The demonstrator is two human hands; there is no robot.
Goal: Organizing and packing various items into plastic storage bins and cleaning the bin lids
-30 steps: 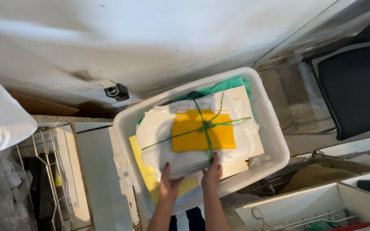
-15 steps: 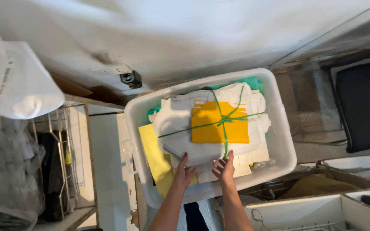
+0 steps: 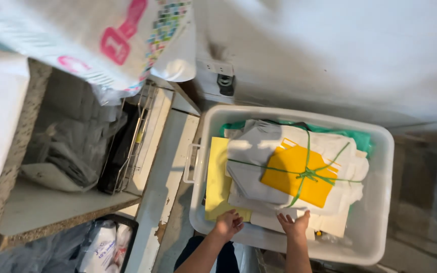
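1. Grey crumpled plastic bags [image 3: 72, 146] on a pale shelf, far left, beside a wire rack [image 3: 130, 146].
2. White rectangular plastic tub [image 3: 380, 202], right of the shelf unit.
3. Left hand [image 3: 228, 224]: fingers curled on the near edge of a pale yellow sheet [image 3: 216, 182] inside the tub.
4. Right hand [image 3: 294, 223]: fingers spread flat against the near edge of a white paper bundle tied with green string [image 3: 259, 172], an orange-yellow sheet [image 3: 292, 174] on top, lying in the tub.

Single head-worn view, looking steeply down, fairly near, onto white tub [image 3: 380, 202]
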